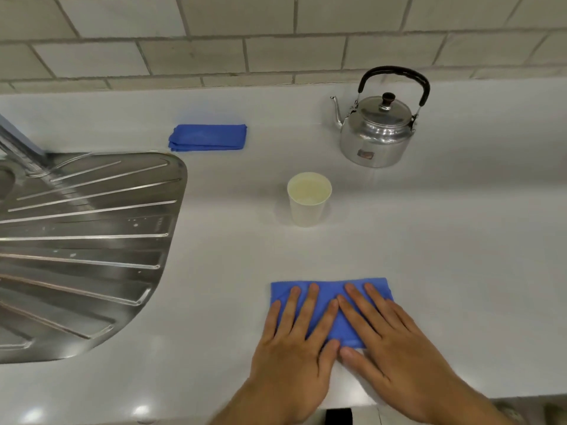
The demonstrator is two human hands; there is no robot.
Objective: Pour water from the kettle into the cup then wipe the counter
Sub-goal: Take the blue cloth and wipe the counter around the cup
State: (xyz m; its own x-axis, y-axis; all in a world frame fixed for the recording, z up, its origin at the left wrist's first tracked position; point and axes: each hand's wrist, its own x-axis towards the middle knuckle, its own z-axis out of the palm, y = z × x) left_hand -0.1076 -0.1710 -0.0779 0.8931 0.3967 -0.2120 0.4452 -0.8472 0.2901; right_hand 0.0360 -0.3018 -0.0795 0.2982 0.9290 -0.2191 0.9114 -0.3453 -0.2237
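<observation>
Your left hand [291, 348] and right hand [395, 342] lie flat, fingers spread, side by side on the blue cloth [334, 314] at the near edge of the counter [460, 240], pressing rather than gripping it. Beyond them the paper cup [309, 199] stands upright, the kettle [379, 130] behind it to the right. A second folded blue cloth [208, 138] sits near the steel drainboard [86, 240].

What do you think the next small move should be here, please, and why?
Probably slide the blue cloth sideways across the counter: both hands, left and right, lie flat on it, the cup looks filled, and the kettle stands upright.
</observation>
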